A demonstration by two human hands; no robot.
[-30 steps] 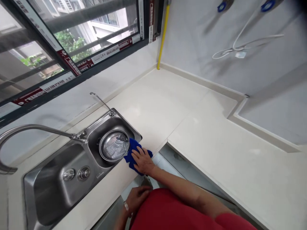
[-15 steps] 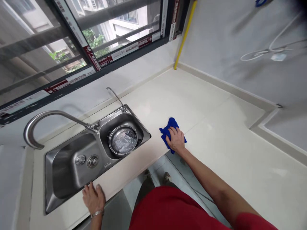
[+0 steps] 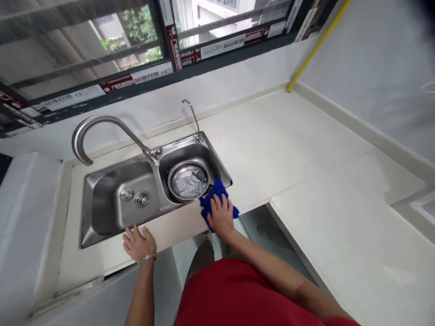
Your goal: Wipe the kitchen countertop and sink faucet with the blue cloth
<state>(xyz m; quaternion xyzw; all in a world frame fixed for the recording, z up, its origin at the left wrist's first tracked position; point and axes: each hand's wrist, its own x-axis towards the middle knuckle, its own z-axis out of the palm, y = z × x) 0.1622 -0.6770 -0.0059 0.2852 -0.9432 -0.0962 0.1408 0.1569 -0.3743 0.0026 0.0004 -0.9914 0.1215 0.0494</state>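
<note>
- An L-shaped, glossy white countertop spreads from the left of the frame to the lower right.
- A dark grey metal window frame, stuck with red and white printed labels, crosses the upper left and top centre.
- A double-bowl stainless steel sink sits in the counter at centre left.
- A person in a red shirt stands at bottom centre, both arms stretched toward the counter.
- A tall, arched metal faucet rises behind the sink at left; a slim, hooked metal tap stands at its back right.
- A slender yellow pipe slants down the upper right.
- A round, shiny metal pan rests in the right bowl, crumpled clear plastic inside.
- A bright blue, soft cloth lies just below centre, at the sink's front right corner.
- The right hand presses down on the cloth, fingers over it; whether they pinch it cannot be told.
- The left hand, fingers spread and holding nothing, braces on the counter's front strip, lower left of centre.
- A silvery bracelet circles the left wrist.
</note>
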